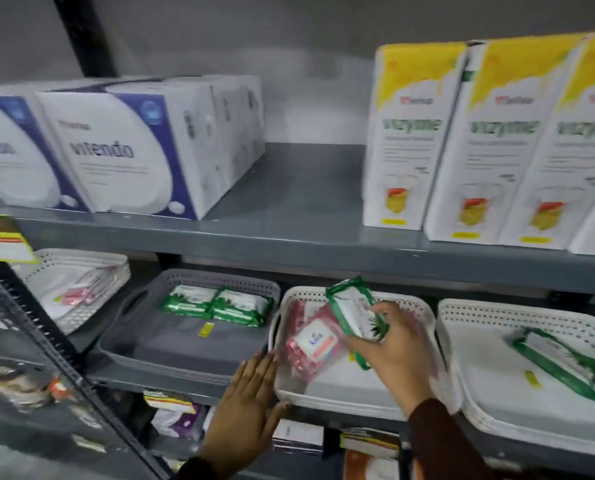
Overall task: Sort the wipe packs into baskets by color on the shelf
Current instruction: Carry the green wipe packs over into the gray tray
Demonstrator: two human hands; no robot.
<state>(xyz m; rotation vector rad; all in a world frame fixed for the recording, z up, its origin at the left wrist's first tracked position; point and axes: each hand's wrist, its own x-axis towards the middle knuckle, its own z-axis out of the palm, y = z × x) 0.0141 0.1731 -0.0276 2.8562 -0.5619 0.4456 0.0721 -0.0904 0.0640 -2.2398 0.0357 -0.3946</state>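
Observation:
My right hand [391, 351] grips a green wipe pack [353, 311], holding it tilted above the middle white basket [290, 393]. A pink wipe pack [311, 346] lies in that basket. My left hand [251, 407] rests flat with fingers apart against the basket's front left corner. Left of it, a grey basket [133, 344] holds two green packs [216, 304] at its back. A white basket [496, 310] on the right contains one green pack [555, 363]. At far left, another white basket [109, 258] holds a pink pack [77, 296].
The baskets stand on a grey metal shelf [171, 379]. The shelf above carries white and blue boxes [122, 150] on the left and yellow-topped white boxes [479, 143] on the right. A black rack upright [46, 334] crosses the left foreground. More goods lie on the shelf below.

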